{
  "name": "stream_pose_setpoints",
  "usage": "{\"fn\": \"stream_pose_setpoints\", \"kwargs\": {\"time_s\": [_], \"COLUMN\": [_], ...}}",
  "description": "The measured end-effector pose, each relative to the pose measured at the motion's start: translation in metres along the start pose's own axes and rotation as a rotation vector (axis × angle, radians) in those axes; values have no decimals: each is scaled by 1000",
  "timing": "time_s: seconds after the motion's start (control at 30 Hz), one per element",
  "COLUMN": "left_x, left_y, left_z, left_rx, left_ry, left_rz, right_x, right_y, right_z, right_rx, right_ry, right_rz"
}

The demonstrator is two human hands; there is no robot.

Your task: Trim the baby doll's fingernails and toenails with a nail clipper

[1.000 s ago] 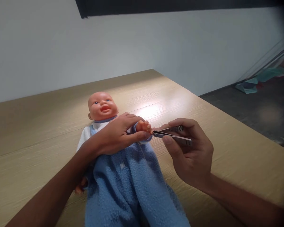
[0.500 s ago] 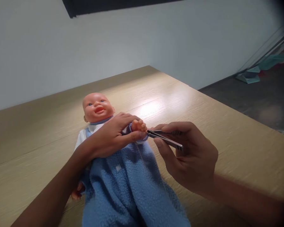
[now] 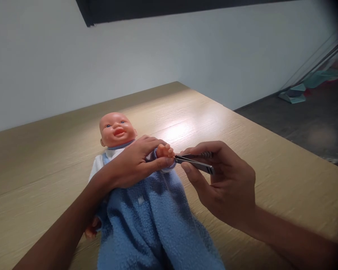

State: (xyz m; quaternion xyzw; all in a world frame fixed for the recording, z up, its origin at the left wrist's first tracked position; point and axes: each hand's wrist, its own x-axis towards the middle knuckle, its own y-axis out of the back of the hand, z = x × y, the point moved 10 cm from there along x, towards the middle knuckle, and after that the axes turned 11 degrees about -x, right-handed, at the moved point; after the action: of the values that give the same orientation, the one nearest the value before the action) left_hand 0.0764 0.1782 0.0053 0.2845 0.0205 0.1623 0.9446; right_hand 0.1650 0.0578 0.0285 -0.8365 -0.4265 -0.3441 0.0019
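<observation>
A baby doll (image 3: 118, 129) in a blue fleece outfit with white at the shoulder lies on its back on the wooden table (image 3: 284, 180). My left hand (image 3: 138, 161) reaches across its chest and is closed round its forearm, thumb in front. The doll's small hand (image 3: 165, 150) sticks out above my thumb. Between the thumb and fingers of my right hand (image 3: 225, 183) is a metal nail clipper (image 3: 197, 164), its lever raised. The clipper's jaw end meets the doll's fingers; whether a fingertip is between the jaws I cannot tell.
A pale wall (image 3: 157, 56) rises behind the table, with a dark panel (image 3: 157, 9) at the top. Past the table's right edge is a dark floor (image 3: 307, 123), where some light-green items (image 3: 294, 93) lie by the wall.
My right hand and the clipper have shifted slightly left and up. My left hand keeps its hold on the doll's arm. The view has tilted up a little.
</observation>
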Motion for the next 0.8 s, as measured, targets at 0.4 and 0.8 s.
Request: {"fn": "stream_pose_setpoints", "kwargs": {"time_s": [0.4,0.8], "left_x": [2,2], "left_y": [-4,-2], "left_z": [7,3], "left_rx": [-16,38], "left_ry": [-43,-80], "left_rz": [-28,-21], "right_x": [13,18], "right_y": [1,-3], "right_z": [8,9], "right_rx": [-40,-59], "right_ry": [-189,-377], "right_rz": [-113,-186]}}
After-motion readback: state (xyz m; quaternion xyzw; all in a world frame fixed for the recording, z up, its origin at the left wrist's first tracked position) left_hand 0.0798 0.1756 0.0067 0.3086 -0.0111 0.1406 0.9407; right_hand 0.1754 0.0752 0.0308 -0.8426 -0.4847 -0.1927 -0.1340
